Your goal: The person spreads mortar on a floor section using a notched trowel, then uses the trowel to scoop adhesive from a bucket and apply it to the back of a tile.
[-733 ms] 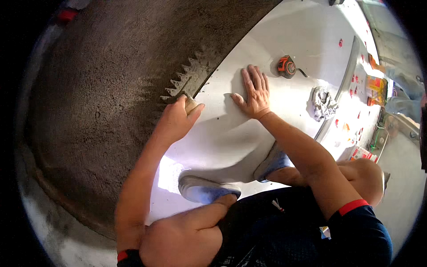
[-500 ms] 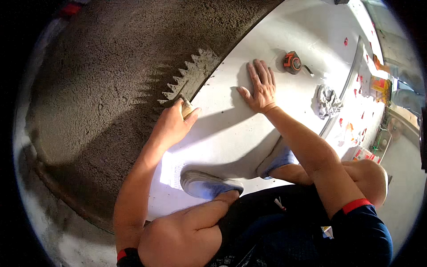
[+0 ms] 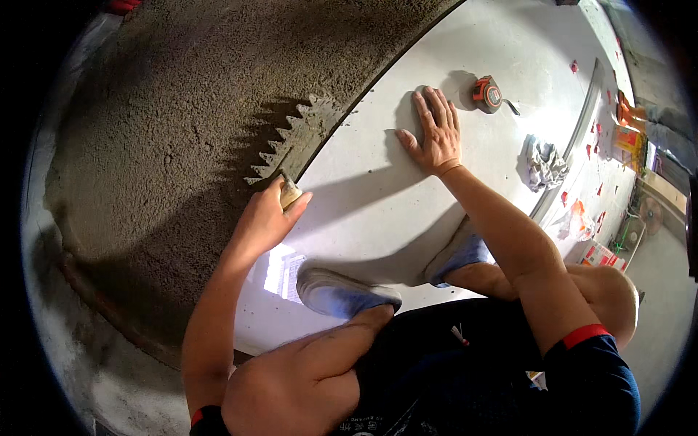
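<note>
My left hand (image 3: 263, 218) is closed round the pale handle of a notched trowel (image 3: 299, 138). The trowel's toothed edge points left over a bed of coarse grey-brown mortar (image 3: 145, 138), and its other side lies along the border with the white slab (image 3: 349, 232). Mortar residue coats its blade. On the slab, my right hand (image 3: 436, 134) rests palm down, fingers stretched out, holding nothing. Just right of those fingers sits an orange and black tape measure (image 3: 488, 95) with its tab sticking out.
A crumpled grey-white cloth (image 3: 545, 164) lies beside a raised strip (image 3: 582, 123) on the right. Past it are red scraps and a yellow-red package (image 3: 627, 145). My shoes (image 3: 342, 293) stand on the slab. Another person's arm (image 3: 640, 116) shows at far right.
The trowel in my left hand has slid toward me and slightly left along the mortar's edge. My right hand stays flat on the slab; the view has shifted a little.
</note>
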`<state>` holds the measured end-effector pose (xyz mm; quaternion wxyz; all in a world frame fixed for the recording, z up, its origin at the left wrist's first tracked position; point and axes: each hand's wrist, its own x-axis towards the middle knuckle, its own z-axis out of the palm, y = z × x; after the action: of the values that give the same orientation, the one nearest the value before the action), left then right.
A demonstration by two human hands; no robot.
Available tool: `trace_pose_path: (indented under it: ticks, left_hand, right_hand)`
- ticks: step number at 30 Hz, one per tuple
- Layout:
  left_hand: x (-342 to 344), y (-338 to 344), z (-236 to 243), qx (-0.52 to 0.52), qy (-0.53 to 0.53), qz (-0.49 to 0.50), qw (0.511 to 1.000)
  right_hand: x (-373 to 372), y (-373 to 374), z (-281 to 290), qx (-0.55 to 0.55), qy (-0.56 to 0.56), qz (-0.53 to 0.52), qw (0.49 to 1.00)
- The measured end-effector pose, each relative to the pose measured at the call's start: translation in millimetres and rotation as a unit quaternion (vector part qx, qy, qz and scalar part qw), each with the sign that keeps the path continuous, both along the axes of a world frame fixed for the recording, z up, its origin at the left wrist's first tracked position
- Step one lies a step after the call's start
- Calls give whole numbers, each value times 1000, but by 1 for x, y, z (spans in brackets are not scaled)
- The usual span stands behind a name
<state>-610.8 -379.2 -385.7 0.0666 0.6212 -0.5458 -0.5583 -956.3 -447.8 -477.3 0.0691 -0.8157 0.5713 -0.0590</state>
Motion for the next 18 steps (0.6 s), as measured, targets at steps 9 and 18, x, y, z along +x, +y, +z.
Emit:
trace_pose_path:
  ticks: [9, 18]
  left_hand:
    - [45, 51, -28, 73, -38, -48, 995]
    - [107, 142, -21, 136, -155, -102, 973]
  right_hand:
    - [-3, 0, -6, -8, -1, 6, 1000]
    - [1, 0, -3, -54, -14, 34, 998]
